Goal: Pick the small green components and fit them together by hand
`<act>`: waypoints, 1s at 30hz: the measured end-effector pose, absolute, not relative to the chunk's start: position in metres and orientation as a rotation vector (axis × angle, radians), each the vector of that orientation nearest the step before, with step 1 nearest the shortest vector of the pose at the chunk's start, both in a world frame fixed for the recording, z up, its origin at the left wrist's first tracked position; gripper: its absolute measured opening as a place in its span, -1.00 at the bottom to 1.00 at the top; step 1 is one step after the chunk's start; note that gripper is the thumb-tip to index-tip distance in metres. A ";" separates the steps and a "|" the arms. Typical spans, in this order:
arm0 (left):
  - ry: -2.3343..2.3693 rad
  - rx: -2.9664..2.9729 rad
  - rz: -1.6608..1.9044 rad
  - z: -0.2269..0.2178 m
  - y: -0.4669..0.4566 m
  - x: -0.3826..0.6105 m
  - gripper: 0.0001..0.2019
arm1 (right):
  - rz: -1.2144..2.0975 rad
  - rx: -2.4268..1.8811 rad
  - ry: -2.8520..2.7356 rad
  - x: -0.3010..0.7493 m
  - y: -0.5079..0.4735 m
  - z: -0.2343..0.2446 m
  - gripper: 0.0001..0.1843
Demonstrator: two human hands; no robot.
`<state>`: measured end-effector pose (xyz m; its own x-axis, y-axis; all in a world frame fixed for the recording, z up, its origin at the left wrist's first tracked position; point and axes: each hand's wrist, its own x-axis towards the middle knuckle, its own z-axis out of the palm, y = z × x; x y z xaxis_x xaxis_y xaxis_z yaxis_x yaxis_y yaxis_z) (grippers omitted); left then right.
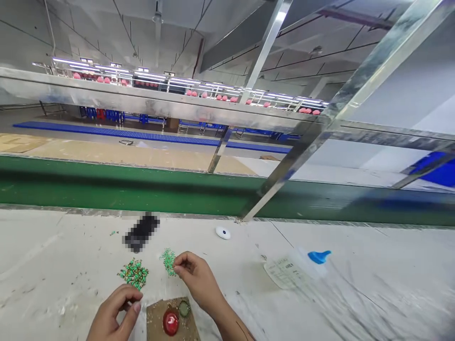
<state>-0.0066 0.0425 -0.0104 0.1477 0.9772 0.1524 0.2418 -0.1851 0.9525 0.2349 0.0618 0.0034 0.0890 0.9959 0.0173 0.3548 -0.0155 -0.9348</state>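
My left hand (115, 313) is at the bottom, thumb and forefinger curled together just below a pile of green and brown-gold pieces (134, 273). Anything between those fingertips is too small to make out. At the right edge of a second pile, made of tiny pale green pieces (168, 261), my right hand (199, 280) pinches with thumb and forefinger. What it holds, if anything, cannot be made out. Between the hands lies a brown cardboard piece (156, 327), bearing a shiny red round thing (171, 323) and a small green round cap-like thing (184, 309).
A blurred-out black object (141, 232) lies behind the piles. A white oval device (223, 232), a printed paper slip (284, 272) and a blue piece (319, 256) are on the white table (220, 265). A metal post (273, 182) rises at the back before a green strip (142, 189).
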 end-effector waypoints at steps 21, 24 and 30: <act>0.968 1.158 0.902 0.003 -0.009 0.020 -0.55 | 1.373 -0.915 -1.095 0.176 -0.019 0.017 -0.79; 0.974 1.168 0.882 0.002 -0.007 0.018 -0.53 | 1.318 -0.906 -1.112 0.173 -0.020 0.014 -0.82; 1.082 1.595 0.953 0.005 0.004 -0.006 -0.67 | 1.106 -0.991 -1.330 0.189 -0.027 0.000 -0.92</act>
<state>-0.0061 0.0037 0.0049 0.3039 0.9487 0.0877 0.2069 -0.1556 0.9659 0.1891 -0.0268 0.0002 -0.0618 0.9737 0.2195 -0.0387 0.2174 -0.9753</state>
